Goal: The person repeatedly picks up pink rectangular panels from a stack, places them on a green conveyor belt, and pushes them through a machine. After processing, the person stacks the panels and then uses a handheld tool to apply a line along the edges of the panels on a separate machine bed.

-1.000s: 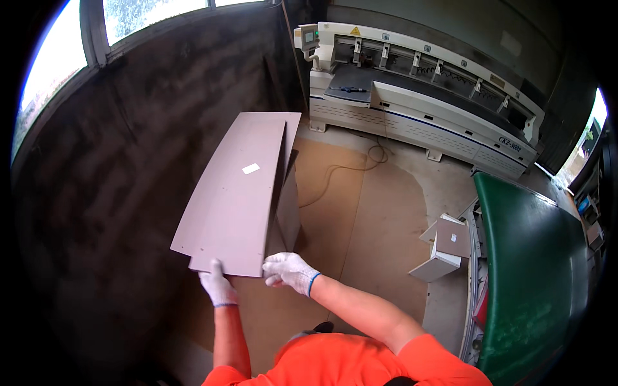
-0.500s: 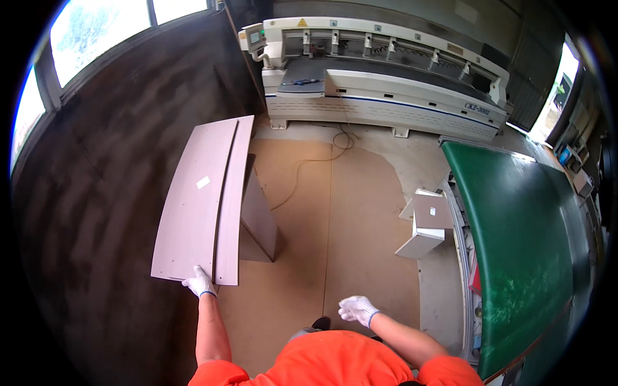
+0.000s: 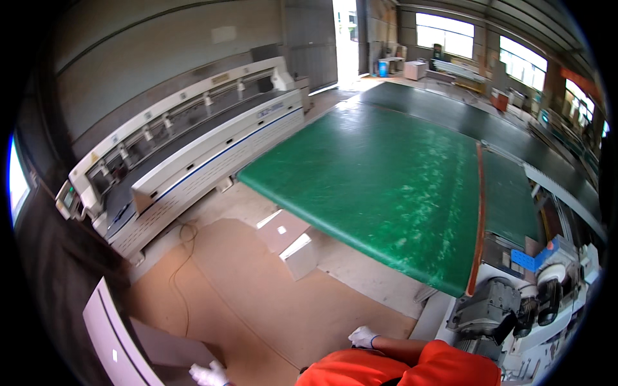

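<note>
— Where are the grey panels [image 3: 109, 338] standing?

— They are leaning upright at the lower left, just beside the gloved left hand [image 3: 209, 374]; its fingers are curling on nothing. The right hand [image 3: 364, 336] is hanging empty, loosely closed.

— Handling?

— Probably stiff, wide and awkward; gripping both long edges looks safest.

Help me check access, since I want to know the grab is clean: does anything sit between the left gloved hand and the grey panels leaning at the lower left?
Nothing visible does. The left hand is right beside the base of the leaning grey panels, with only bare brown floor sheet around it. The small white box lies well away toward the green conveyor table. The right hand is off to the other side, empty.
</note>
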A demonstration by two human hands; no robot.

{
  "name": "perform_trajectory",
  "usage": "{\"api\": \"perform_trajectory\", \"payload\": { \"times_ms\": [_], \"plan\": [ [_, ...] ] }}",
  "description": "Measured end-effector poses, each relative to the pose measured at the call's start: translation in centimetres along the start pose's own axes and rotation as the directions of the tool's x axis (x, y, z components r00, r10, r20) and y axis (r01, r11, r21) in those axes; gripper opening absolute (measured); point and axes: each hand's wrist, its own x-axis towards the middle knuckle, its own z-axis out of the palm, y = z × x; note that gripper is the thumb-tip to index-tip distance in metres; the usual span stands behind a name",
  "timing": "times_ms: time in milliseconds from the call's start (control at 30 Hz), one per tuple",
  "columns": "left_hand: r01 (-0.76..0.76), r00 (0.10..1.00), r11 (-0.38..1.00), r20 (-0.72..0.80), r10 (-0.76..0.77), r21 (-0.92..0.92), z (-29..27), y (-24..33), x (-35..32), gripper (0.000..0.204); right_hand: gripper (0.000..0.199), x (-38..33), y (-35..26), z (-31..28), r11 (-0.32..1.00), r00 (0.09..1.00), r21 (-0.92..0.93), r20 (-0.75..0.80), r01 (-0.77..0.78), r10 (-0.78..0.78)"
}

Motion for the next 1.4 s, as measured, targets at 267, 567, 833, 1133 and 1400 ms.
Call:
{"api": "perform_trajectory", "payload": {
  "times_ms": [267,567,833,1133,1400],
  "plan": [
    [-0.341,0.575,0.543,0.287,0.766,-0.767,4.8,37.8,-13.7,0.086,0.039,-11.7,2.4,-16.4,0.876,0.473,-0.48,-0.782,-0.041,-0.406],
    [-0.62,0.056,-0.011,-0.058,0.997,-0.784,0.7,57.5,-21.8,0.08,0.065,-18.8,8.9,-26.9,0.878,-0.056,-0.114,-0.986,-0.466,-0.158],
    [-0.726,-0.027,0.005,0.036,0.999,-0.687,0.1,69.2,-25.1,0.08,0.071,-16.0,10.3,-29.2,0.899,-0.317,0.314,-0.924,-0.307,0.214],
    [-0.496,-0.237,-0.315,-0.223,0.946,-0.809,-2.4,84.9,-33.4,0.074,0.048,-15.7,7.5,-31.7,0.729,-0.418,0.639,-0.748,-0.246,0.515],
    [-0.218,-0.491,-0.699,-0.542,0.682,-0.681,-14.1,95.2,-51.3,0.081,0.046,-16.1,7.0,-32.2,0.685,-0.448,0.668,-0.727,-0.29,0.52]
  ]
}}
